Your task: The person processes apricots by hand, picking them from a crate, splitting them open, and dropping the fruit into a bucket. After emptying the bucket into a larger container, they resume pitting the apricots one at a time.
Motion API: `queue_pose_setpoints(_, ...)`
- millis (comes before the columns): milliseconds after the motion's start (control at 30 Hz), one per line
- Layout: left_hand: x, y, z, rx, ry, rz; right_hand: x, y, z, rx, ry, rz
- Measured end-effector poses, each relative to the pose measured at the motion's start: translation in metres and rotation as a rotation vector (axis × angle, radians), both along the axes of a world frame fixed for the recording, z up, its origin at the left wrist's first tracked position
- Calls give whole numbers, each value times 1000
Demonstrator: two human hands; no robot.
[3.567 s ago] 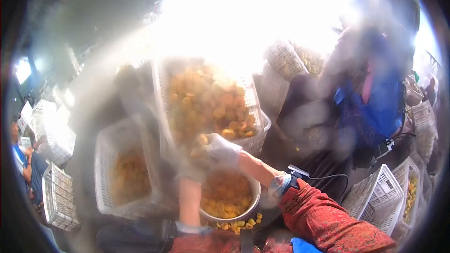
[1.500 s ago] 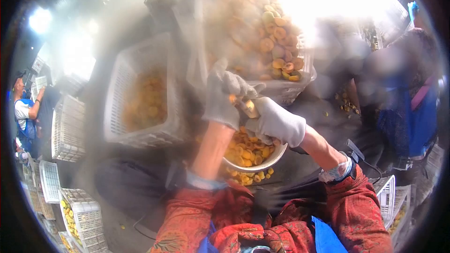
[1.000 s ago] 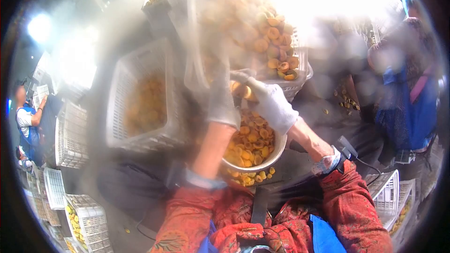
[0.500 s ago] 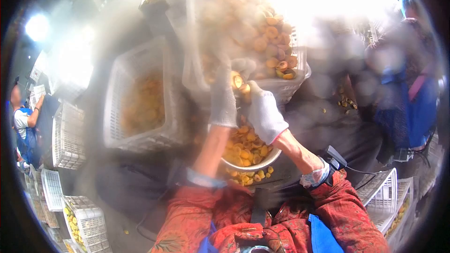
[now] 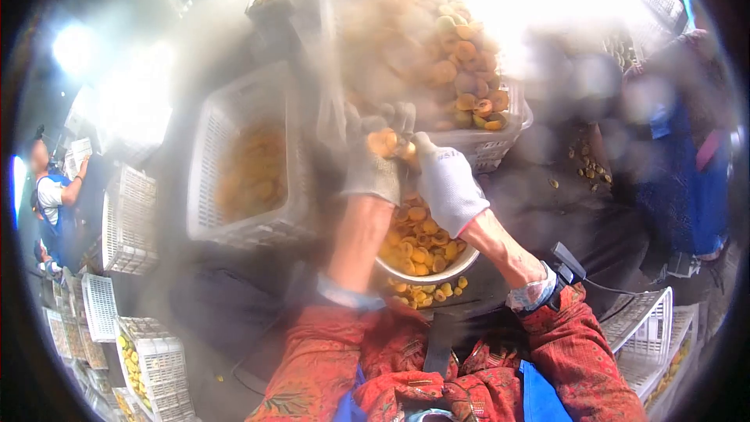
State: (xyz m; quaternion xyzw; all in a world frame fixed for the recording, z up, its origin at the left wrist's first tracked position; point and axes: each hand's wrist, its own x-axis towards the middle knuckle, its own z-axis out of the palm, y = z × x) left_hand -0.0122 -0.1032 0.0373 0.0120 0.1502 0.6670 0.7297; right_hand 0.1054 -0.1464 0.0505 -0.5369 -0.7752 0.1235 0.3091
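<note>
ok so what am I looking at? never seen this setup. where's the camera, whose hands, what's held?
No machine: one camera on a person's head looks forward and down through a wide, hazy lens, hence the round, smeared picture. The two gloved hands are the wearer's own. The left hand holds an orange fruit; the right hand touches it, but haze hides whether it grips. Below them sits a bowl of cut fruit pieces. Behind stands a white crate heaped with fruit, another crate to its left. A co-worker is at the left edge, another person at the right.
</note>
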Motion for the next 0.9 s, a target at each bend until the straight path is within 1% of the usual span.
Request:
queue_pose_setpoints(33, 1, -8, 15, 5, 182, 45, -3, -4, 4, -86, 32, 8)
queue_pose_setpoints(67, 2, -9, 14, 2, 183, 47, -5, -6, 6, -173, 64, 14)
queue_pose_setpoints(133, 5, -8, 15, 45, 265, 139, -7, -6, 8, -193, 109, 19)
queue_pose_setpoints(200, 5, -12, 18, 63, 289, 135, -7, -6, 7, -210, 151, 18)
queue_pose_setpoints(267, 5, -17, 25, 78, 314, 130, -9, -6, 3, -232, 246, 24)
queue_pose_setpoints(367, 5, -21, 30, 96, 371, 102, -9, -2, -4, -211, 283, 42)
queue_pose_setpoints(400, 4, -21, 29, 122, 511, 115, -8, -1, -4, -211, 281, 41)
queue_pose_setpoints(433, 3, -21, 29, 148, 651, 128, -6, -1, -2, -151, 296, 103)
queue_pose_setpoints(467, 3, -22, 28, 150, 651, 127, -4, -1, 2, -91, 311, 164)
queue_pose_setpoints(500, 3, -24, 27, 157, 802, 122, 0, -1, 8, -89, 312, 162)
queue_pose_setpoints(533, 4, -25, 27, 166, 956, 116, 4, -1, 29, -421, 247, 154)
queue_pose_setpoints(567, 5, -26, 27, 168, 959, 114, 7, -1, 41, -754, 177, 146)
queue_pose_setpoints(600, 8, -28, 27, 232, 959, 110, 13, -1, 38, -755, 179, 144)
queue_pose_setpoints(633, 11, -30, 28, 296, 957, 103, 21, -2, 37, -828, 315, 255)
queue_pose_setpoints(667, 13, -32, 29, 298, 957, 97, 27, -3, 38, -895, 453, 366)
queue_pose_setpoints(700, 14, -33, 33, 250, 1002, 26, 36, -8, 43, -988, 580, 407)
queue_pose_setpoints(733, 16, -34, 35, 203, 1047, -44, 39, -11, 43, -983, 582, 402)
queue_pose_setpoints(767, 19, -31, 25, 208, 1047, -51, 43, -15, 43, -980, 613, 392)
queue_pose_setpoints(800, 21, -26, 5, 428, 1317, 118, 47, -17, 42, -978, 644, 381)
queue_pose_setpoints(833, 24, -26, 5, 656, 1572, 299, 53, -14, 42, -1002, 595, 426)
queue_pose_setpoints(867, 25, -26, 6, 662, 1571, 290, 57, -13, 42, -1002, 602, 419)
queue_pose_setpoints(900, 22, -25, 8, 643, 1331, 61, 58, -12, 43, -967, 505, 362)
